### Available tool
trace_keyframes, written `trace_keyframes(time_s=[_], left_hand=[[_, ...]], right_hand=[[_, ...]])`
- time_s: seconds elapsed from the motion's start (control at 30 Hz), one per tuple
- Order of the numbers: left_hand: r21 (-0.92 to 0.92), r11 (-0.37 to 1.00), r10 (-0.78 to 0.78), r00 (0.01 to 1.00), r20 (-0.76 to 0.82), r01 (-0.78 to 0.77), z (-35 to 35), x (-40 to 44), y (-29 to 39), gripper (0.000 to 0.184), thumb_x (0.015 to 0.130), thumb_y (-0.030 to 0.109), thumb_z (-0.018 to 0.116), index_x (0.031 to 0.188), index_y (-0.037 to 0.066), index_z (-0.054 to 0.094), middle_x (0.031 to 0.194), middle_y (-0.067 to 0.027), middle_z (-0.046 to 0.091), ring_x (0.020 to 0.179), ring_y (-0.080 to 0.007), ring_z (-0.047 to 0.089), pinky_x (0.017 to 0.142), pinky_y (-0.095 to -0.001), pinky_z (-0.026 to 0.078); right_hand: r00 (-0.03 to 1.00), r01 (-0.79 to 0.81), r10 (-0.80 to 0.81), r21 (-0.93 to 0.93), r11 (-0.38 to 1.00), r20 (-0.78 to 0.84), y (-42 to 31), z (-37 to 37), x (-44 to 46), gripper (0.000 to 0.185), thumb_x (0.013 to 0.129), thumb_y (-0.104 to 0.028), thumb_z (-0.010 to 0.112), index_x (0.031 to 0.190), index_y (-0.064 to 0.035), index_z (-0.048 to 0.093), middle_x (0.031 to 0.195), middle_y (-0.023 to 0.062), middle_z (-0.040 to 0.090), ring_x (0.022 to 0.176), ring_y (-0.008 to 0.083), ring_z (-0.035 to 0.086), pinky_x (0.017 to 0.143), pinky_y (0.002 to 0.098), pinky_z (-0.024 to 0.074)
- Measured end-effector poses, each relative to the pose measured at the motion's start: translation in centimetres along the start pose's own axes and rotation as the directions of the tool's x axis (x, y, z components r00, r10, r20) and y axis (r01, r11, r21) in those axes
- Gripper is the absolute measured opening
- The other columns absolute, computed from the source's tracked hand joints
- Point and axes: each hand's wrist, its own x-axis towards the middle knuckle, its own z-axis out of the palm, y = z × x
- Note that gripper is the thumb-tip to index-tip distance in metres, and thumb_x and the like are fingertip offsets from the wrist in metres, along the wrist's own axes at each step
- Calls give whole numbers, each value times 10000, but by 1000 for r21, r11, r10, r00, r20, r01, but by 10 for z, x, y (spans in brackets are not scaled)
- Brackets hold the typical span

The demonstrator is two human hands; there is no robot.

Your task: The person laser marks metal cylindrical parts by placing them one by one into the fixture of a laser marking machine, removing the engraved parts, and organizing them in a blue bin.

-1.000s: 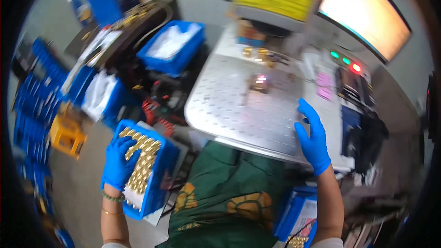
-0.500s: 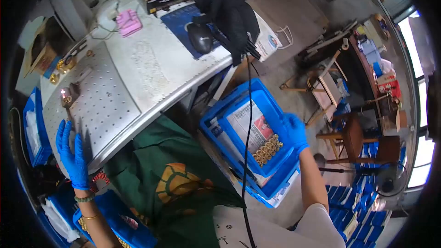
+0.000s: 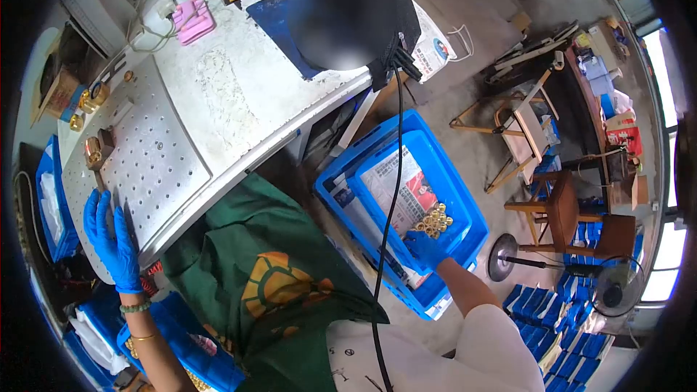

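Note:
My left hand [image 3: 115, 243], in a blue glove, rests at the near left edge of the perforated metal plate [image 3: 156, 167]. Its fingers are stretched out, with the tips beside the thin handle of a small brass-coloured fixture [image 3: 94, 152]. Down in the inner blue tray [image 3: 444, 167], my gloved right hand [image 3: 427, 249] reaches in at the near side of a cluster of small brass fittings [image 3: 437, 219]. Its fingertips are hard to make out, so a grip on any fitting cannot be confirmed. Newspaper [image 3: 396, 189] lines this tray, which sits inside a larger blue crate [image 3: 475, 236].
A black cable [image 3: 392, 203] hangs down in front of the trays. On the white table [image 3: 239, 138] lie a pink block [image 3: 194, 20] and a black bag [image 3: 406, 25]. A pedestal fan [image 3: 613, 294], chairs [image 3: 555, 210] and stacked blue bins [image 3: 537, 319] stand right.
My right hand has moved from the inner tray's right rim to the brass fittings. My left hand stays by the fixture, where the bright glow is gone. The view has shifted slightly.

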Motion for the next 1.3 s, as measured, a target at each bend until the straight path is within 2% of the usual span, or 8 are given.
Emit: trace_keyframes(time_s=[0.3, 0.37, 0.5, 0.53, 0.6, 1.1, 1.13, 1.3], left_hand=[[26, 1000, -2, 1000, 9, 1, -6, 2, 12, 260, 878, 110, 608, 1126, 35, 632, 1290, -166, 508, 1210, -313, 460, 1036, -381, 340], [-97, 995, -34, 998, -46, 29, 1, 1, 8, 253, 846, 88, 637, 1096, 50, 635, 1273, -165, 510, 1198, -327, 456, 1028, -395, 346], [-72, 997, 12, 992, -123, -20, -9, 8, 24, 257, 800, 75, 661, 1054, 73, 624, 1232, -155, 526, 1177, -364, 457, 1003, -441, 358], [-68, 998, 8, 992, -123, -17, -9, 7, 23, 254, 794, 77, 663, 1045, 78, 622, 1226, -154, 528, 1173, -372, 458, 998, -449, 359], [-141, 990, -33, 988, -150, 12, -11, 6, 27, 262, 795, 87, 666, 1050, 72, 610, 1204, -155, 544, 1174, -383, 461, 1026, -457, 348], [-144, 989, -66, 977, -205, 37, -11, 7, 25, 250, 769, 185, 676, 981, 69, 613, 1150, -126, 560, 1140, -353, 475, 940, -453, 384], [-144, 989, -63, 977, -205, 34, -11, 7, 25, 252, 768, 187, 676, 981, 69, 614, 1149, -127, 560, 1140, -352, 475, 941, -453, 384], [-157, 987, -49, 976, -212, 16, -12, 7, 24, 241, 770, 184, 668, 974, 66, 617, 1147, -131, 561, 1143, -350, 478, 945, -456, 378]], right_hand=[[978, -116, 109, -29, 993, -176, -19, -4, 4, 258, 833, -160, 562, 1054, -67, 656, 1163, 185, 581, 1014, 375, 581, 877, 404, 488], [886, -462, 463, 163, 872, 30, -46, -35, 12, 280, 878, -184, 519, 1108, -61, 620, 1158, 207, 582, 1028, 390, 574, 885, 423, 474], [952, -306, 306, 29, 952, -7, 22, 41, -5, 358, 929, -260, 469, 1226, -68, 527, 1165, 236, 567, 1081, 367, 550, 877, 430, 460], [820, -231, 562, 837, 496, -107, 54, 91, 10, 365, 940, -320, 500, 1187, -57, 549, 1109, 116, 597, 985, 226, 569, 835, 357, 459], [906, -299, 361, 270, 915, -219, 28, 34, 26, 304, 932, -223, 481, 1157, -39, 571, 1107, 175, 614, 1035, 315, 581, 905, 406, 447], [595, 222, 417, 639, 737, -687, -68, -293, -20, 309, 801, -28, 561, 1102, 11, 619, 1002, 41, 627, 887, 142, 573, 806, 289, 476], [625, 44, 346, 475, 879, -699, -135, -339, -17, 410, 806, -52, 575, 1212, 6, 583, 1095, 63, 630, 978, 150, 582, 848, 283, 476], [783, 474, -209, 345, 810, -585, -303, -414, 92, 428, 768, -73, 651, 1188, -5, 603, 1195, 117, 587, 1088, 220, 562, 966, 344, 439]])
